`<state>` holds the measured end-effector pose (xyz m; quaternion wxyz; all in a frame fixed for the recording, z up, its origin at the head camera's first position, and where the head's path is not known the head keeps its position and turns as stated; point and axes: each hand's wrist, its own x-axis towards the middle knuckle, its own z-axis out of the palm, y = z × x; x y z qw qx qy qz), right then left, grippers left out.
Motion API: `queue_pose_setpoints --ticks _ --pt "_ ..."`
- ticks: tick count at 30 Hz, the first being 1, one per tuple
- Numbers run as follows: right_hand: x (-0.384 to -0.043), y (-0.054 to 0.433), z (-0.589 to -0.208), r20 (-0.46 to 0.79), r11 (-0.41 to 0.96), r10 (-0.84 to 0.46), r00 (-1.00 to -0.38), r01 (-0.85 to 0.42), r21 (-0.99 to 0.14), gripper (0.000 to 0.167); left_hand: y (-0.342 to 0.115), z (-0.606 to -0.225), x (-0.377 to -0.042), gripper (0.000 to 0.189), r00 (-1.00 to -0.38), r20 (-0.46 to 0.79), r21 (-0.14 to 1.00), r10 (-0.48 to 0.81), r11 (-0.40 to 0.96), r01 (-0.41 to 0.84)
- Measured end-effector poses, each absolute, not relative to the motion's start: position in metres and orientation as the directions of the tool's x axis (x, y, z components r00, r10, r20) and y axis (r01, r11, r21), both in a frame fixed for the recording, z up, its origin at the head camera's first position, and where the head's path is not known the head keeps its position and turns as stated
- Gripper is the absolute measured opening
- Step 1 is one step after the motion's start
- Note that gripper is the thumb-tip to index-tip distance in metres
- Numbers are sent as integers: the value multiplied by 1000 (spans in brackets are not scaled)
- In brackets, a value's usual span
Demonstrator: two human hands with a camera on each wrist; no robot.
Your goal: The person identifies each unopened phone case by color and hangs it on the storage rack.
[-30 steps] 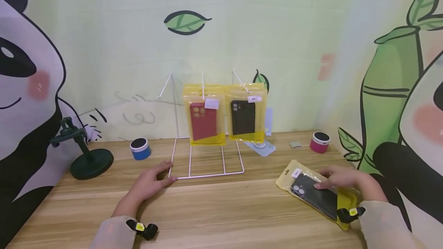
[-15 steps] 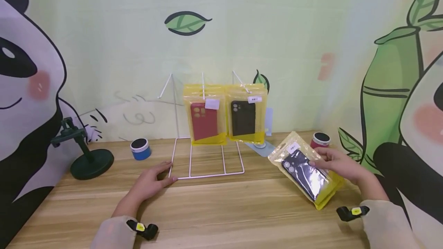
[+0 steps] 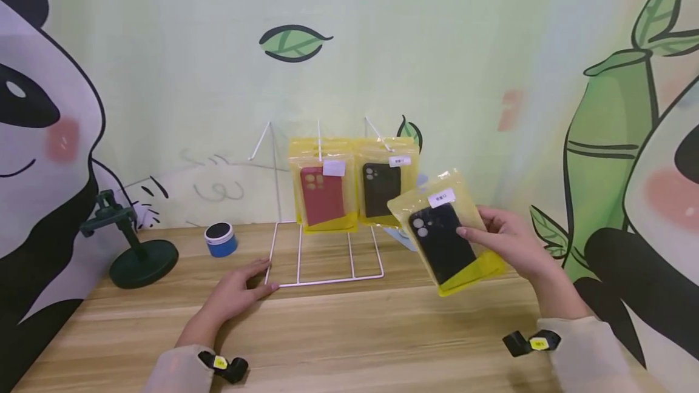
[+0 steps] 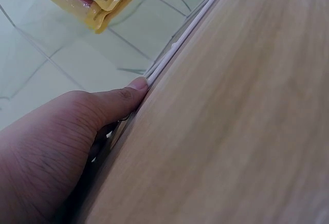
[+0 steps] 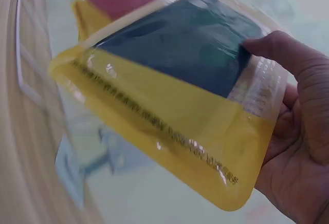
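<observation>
My right hand (image 3: 510,241) pinches a clear-and-yellow zip bag holding a black phone case (image 3: 445,247), thumb on the front face. The bag tilts above the table, overlapping the hanging bags' lower right in the head view. In the right wrist view the phone case bag (image 5: 169,80) fills the middle. My left hand (image 3: 235,290) rests at the front left corner of a white wire display rack (image 3: 327,282), thumb on the front rail (image 4: 167,57). From the rack's hooks hang bagged phone cases, a red one (image 3: 322,199) and a black one (image 3: 382,190).
A blue round jar-like item (image 3: 221,240) stands left of the rack. Further left is a dark green stand (image 3: 143,262) with a round base. One white hook (image 3: 260,141) at the left carries nothing. A light blue piece (image 3: 401,237) lies behind the held bag.
My right hand has lifted the bagged black phone case off the table and carried it left and up toward the rack. The left hand has stayed at the rack's corner.
</observation>
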<state>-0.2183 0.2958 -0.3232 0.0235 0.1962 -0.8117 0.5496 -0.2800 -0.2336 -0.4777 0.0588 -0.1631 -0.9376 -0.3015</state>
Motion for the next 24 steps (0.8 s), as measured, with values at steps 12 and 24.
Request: queue_pose_setpoints --ticks 12,24 --pt "-237 218 -281 389 41 -157 -908 -400 -916 37 -234 -481 -282 67 -944 186 548 273 769 330" --pt "-256 229 -296 260 87 -193 -946 -281 -956 42 -236 -478 -280 67 -938 204 544 279 765 346"
